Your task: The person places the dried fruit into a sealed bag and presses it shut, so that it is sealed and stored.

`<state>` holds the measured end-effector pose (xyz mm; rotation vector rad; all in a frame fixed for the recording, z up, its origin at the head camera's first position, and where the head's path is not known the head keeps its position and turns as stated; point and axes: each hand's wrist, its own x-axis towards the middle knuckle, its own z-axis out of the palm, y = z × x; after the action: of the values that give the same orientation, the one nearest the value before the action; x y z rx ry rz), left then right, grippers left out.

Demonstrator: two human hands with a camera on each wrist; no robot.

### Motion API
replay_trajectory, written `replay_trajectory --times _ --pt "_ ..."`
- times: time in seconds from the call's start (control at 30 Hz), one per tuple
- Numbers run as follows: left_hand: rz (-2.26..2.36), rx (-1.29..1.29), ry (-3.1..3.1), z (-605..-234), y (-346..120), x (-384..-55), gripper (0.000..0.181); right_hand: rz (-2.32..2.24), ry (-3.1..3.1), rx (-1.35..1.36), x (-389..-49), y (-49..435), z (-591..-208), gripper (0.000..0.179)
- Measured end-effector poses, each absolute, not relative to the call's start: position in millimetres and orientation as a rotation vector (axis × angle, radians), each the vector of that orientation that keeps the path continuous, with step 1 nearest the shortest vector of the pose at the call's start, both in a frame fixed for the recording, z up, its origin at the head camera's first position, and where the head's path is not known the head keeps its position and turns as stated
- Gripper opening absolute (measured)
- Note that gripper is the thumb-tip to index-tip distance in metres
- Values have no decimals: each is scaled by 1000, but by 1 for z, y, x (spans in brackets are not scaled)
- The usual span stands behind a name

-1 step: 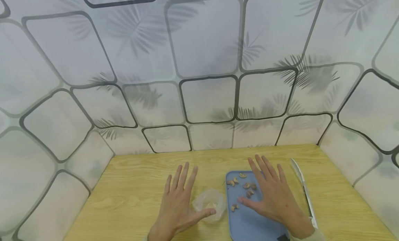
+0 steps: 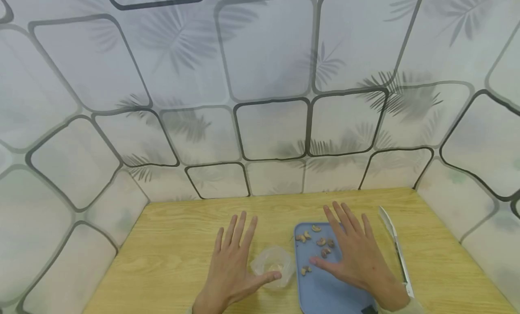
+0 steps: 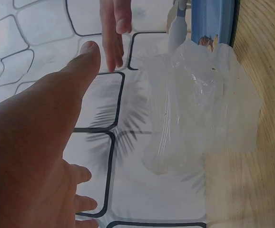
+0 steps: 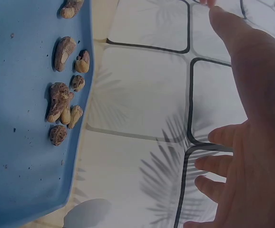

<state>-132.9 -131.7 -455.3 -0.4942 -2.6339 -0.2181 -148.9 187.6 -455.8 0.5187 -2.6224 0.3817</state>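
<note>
My left hand [image 2: 230, 269] is held up with its fingers straight and the thumb stretched out to the right. Just beside that thumb stands a crumpled clear plastic bag [image 2: 275, 262], open at the top, with something pale inside. My right hand [image 2: 357, 257] hovers over a blue tray [image 2: 318, 293], fingers spread and gripping nothing. Several nuts [image 2: 322, 242], brown and tan and cashew-like in shape, lie scattered on the tray. Up close in the right wrist view, those nuts [image 4: 59, 102] have patchy brown skins. Neither hand appears to touch any object.
Long, narrow tongs [image 2: 396, 246], pale at the tip with a metal shaft, lie right of the tray. The wooden table [image 2: 170, 251] is enclosed by patterned fabric walls [image 2: 272, 133] at the back and both sides. Small dark crumbs dot the tray.
</note>
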Motion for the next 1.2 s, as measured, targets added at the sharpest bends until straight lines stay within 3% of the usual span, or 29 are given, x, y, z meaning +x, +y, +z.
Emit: replay_trajectory --times 0.6,0.93,1.2 --pt "-346 -618 -2621 -452 -138 -136 124 423 -2673 498 -148 191 -453 124" --pt "-1387 -831 -2747 -468 -145 -144 117 462 -2740 420 -155 201 -450 104" --pt "-1588 -831 -2693 -489 -141 -149 112 426 -2689 352 -153 229 -463 103"
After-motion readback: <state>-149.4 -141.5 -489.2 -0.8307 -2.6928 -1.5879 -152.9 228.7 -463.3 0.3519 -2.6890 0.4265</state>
